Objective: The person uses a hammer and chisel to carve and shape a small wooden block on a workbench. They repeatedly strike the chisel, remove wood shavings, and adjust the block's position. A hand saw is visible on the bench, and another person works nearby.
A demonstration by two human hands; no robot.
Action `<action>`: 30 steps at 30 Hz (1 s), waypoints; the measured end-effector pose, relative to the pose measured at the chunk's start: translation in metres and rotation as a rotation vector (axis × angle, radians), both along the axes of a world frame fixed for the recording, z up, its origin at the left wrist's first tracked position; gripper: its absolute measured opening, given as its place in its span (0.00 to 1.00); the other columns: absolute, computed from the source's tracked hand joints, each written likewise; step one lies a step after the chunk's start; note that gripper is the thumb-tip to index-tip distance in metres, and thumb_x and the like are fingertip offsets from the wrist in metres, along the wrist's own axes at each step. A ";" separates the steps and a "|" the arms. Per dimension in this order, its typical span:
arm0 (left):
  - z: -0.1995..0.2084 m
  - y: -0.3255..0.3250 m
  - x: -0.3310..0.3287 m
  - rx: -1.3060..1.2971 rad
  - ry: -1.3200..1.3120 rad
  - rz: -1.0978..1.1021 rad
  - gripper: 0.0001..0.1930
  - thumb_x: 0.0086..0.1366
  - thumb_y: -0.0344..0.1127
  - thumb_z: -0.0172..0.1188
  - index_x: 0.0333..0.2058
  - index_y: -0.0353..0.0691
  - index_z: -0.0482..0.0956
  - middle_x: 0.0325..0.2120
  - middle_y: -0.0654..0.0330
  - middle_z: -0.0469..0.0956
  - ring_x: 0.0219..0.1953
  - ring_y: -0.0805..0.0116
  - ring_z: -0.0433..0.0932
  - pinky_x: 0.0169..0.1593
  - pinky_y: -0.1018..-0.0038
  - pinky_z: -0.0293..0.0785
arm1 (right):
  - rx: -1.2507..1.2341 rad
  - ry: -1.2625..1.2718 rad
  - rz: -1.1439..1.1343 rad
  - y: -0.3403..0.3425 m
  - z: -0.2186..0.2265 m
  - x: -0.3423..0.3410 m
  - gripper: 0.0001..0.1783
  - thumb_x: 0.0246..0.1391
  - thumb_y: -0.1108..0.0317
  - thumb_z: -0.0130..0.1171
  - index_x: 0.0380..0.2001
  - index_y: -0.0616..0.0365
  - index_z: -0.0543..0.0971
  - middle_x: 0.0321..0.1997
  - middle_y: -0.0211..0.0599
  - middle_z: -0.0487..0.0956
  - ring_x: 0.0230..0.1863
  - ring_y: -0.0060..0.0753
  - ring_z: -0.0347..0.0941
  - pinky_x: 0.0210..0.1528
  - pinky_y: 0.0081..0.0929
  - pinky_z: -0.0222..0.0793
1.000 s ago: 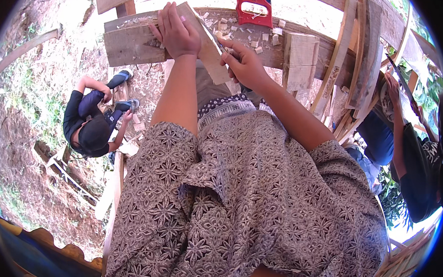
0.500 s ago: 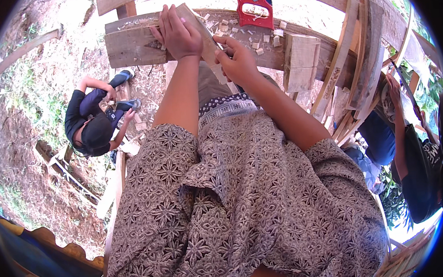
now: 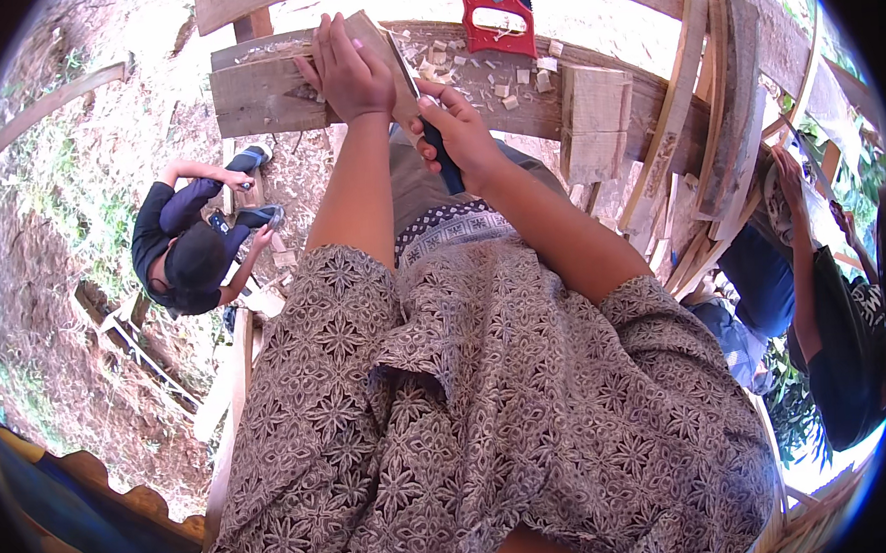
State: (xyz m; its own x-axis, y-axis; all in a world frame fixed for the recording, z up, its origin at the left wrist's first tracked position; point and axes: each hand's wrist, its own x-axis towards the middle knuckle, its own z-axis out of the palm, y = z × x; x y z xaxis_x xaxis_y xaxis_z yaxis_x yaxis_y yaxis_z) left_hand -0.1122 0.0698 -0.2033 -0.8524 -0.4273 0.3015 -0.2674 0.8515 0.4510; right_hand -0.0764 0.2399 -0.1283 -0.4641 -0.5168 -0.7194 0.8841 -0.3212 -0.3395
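My left hand (image 3: 355,79) lies flat with outstretched fingers on a short wooden board (image 3: 404,96), pressing it against the workbench plank. The thumb is spread to the left. In my right hand (image 3: 464,135) is a tool with a black handle (image 3: 442,156), gripped with the fingers wrapped round it. Its long thin metal blade runs along the board's right edge, like a file, seen nearly edge-on. Part of the board is hidden under my left hand. A handsaw with a red handle (image 3: 499,43) lies beyond my right hand, its blade cut off by the picture's edge.
Wood chips (image 3: 436,55) and small offcuts lie on the bench plank (image 3: 268,93). A wooden block (image 3: 595,118) is at its right. Long boards (image 3: 729,101) lean farther right. One person (image 3: 194,257) sits on the ground at left; another person (image 3: 836,356) is at right.
My right hand has drawn back toward me and slightly left, so the black handle now shows. My left hand stays on the board, shifted slightly left in the picture.
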 end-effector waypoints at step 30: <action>0.005 -0.003 0.001 0.032 -0.044 -0.013 0.28 0.71 0.36 0.44 0.69 0.40 0.67 0.71 0.49 0.67 0.74 0.50 0.62 0.77 0.44 0.30 | 0.424 0.440 0.340 0.036 -0.001 -0.022 0.16 0.71 0.60 0.58 0.54 0.58 0.81 0.31 0.28 0.83 0.19 0.15 0.70 0.21 0.20 0.66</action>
